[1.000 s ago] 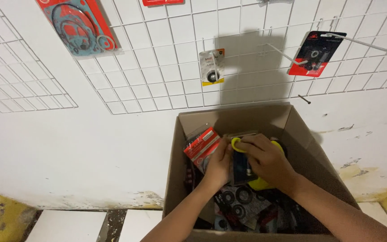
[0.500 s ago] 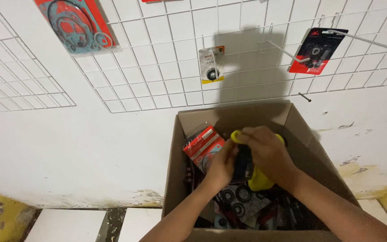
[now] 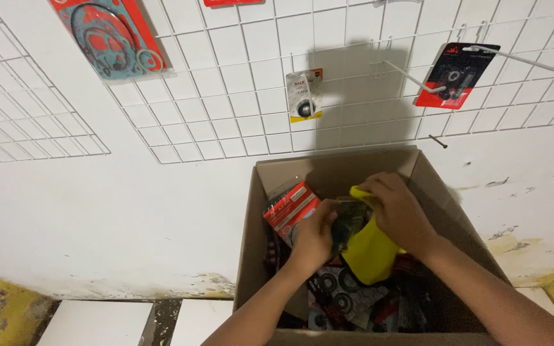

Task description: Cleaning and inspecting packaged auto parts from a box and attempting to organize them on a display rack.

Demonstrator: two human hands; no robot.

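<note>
Both hands are working inside the open cardboard box [image 3: 258, 256] against the wall. Right hand [image 3: 397, 211] is gripping the top of a yellow packet [image 3: 370, 253], fingers curled shut over it; the packet is hanging with its long axis running up-down, slightly tilted, top end toward the wall. Left hand [image 3: 312, 234] is pinching its dark clear-fronted middle. Contents are too blurred to identify. Red carded pack [image 3: 290, 208] is leaning just left; the box bottom is cut off.
</note>
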